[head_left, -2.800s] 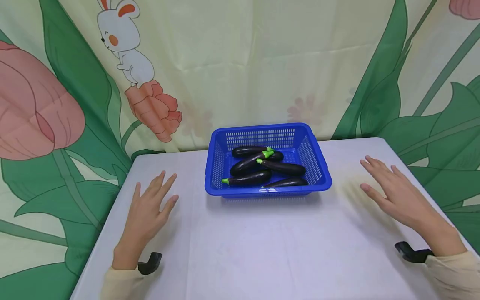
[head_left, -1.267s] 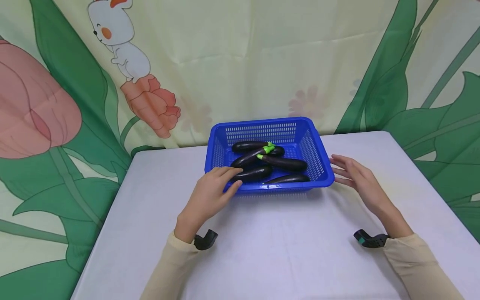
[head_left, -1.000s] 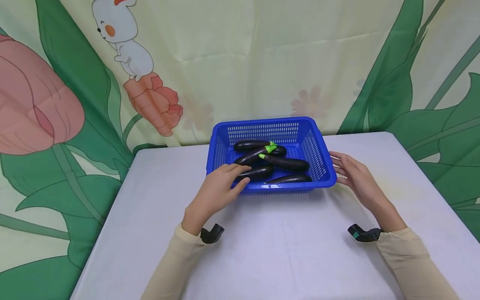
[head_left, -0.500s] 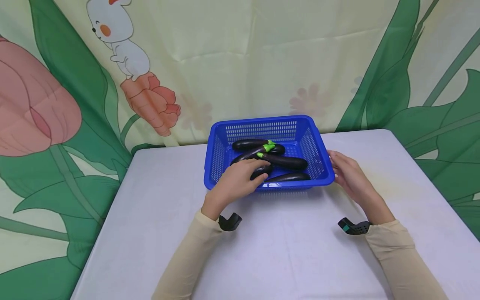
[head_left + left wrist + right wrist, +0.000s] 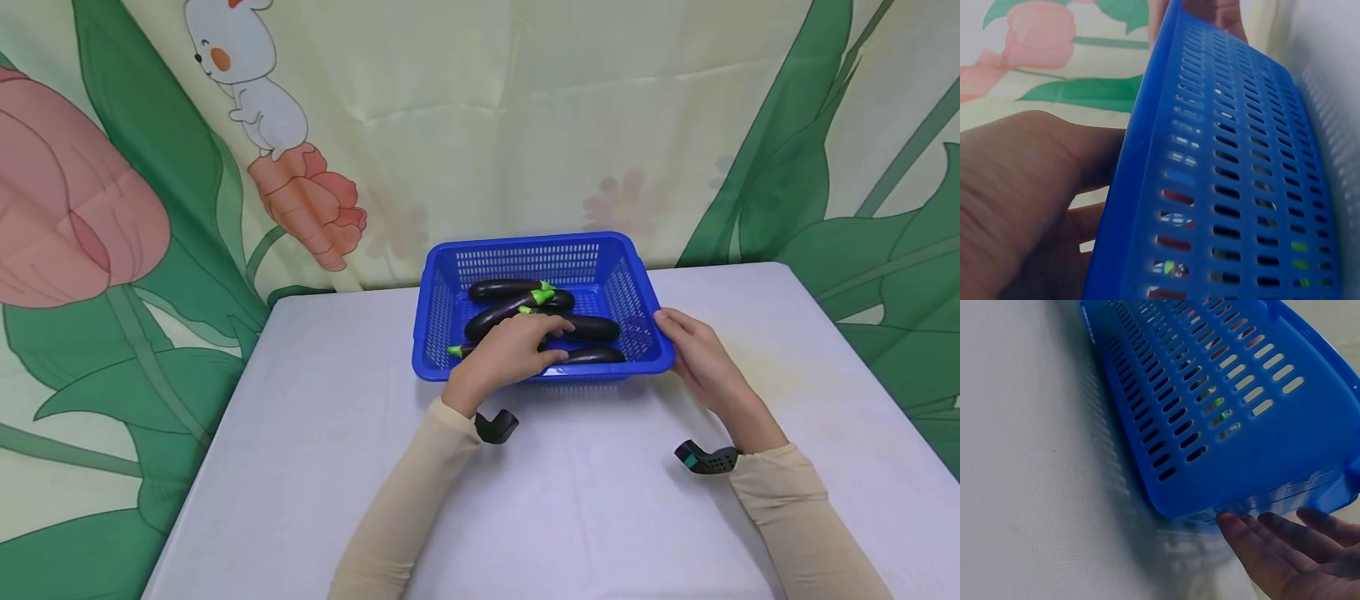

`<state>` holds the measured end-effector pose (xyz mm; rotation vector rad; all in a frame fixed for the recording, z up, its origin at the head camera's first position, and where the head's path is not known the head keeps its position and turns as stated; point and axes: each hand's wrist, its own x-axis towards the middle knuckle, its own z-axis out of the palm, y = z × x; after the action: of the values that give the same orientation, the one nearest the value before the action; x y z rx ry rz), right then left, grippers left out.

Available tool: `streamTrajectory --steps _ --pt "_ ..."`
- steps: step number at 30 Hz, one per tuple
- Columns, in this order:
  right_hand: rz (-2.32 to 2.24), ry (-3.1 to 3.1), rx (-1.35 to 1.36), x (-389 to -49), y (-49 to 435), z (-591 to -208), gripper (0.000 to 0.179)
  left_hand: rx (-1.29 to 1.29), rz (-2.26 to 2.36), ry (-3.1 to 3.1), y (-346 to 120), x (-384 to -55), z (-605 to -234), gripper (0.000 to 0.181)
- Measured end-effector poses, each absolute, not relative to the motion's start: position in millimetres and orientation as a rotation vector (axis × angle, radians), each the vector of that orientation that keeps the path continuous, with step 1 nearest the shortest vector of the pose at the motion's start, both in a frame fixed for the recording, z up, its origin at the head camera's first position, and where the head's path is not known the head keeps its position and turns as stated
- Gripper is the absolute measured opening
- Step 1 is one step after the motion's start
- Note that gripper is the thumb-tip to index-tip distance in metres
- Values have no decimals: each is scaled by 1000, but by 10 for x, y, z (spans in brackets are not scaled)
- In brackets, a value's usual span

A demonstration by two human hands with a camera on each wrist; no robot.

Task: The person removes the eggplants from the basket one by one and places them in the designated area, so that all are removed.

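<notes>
In the head view a blue plastic basket (image 5: pixel 630 367) with slotted walls holds several dark purple eggplants (image 5: pixel 502 318) with green stems. My left hand (image 5: pixel 513 348) reaches over the front rim, thumb and fingers spread apart close above the front eggplants. One eggplant (image 5: pixel 597 330) lies right by its fingertips, and another, low along the front wall, is partly hidden. At the right corner my right hand (image 5: pixel 705 362) holds the basket, thumb over the rim. The right wrist view shows its fingers (image 5: pixel 1260 550) against the outer wall.
A white cloth covers the table (image 5: pixel 330 467) under the basket. Behind it hangs a curtain (image 5: pixel 420 133) printed with a rabbit, flowers and leaves. Each wrist wears a black camera mount (image 5: pixel 497 427) below a beige sleeve (image 5: pixel 408 508).
Both hands came in from the table's sides to the basket. My left hand then slid right above the eggplants, uncovering a green stem at left. My right thumb now lies over the rim.
</notes>
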<state>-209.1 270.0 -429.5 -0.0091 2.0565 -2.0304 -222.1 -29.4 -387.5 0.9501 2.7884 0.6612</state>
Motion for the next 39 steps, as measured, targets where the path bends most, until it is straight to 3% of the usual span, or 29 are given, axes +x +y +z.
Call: streamTrajectory --steps 14,39 --pt "-2126 1982 -19 -2094 2708 -4328 78 937 539 2586 -8 -2431 -3861 51" --pt "-2149 1970 -20 -2104 2682 -4336 71 842 468 2589 186 -2503 -3952 39"
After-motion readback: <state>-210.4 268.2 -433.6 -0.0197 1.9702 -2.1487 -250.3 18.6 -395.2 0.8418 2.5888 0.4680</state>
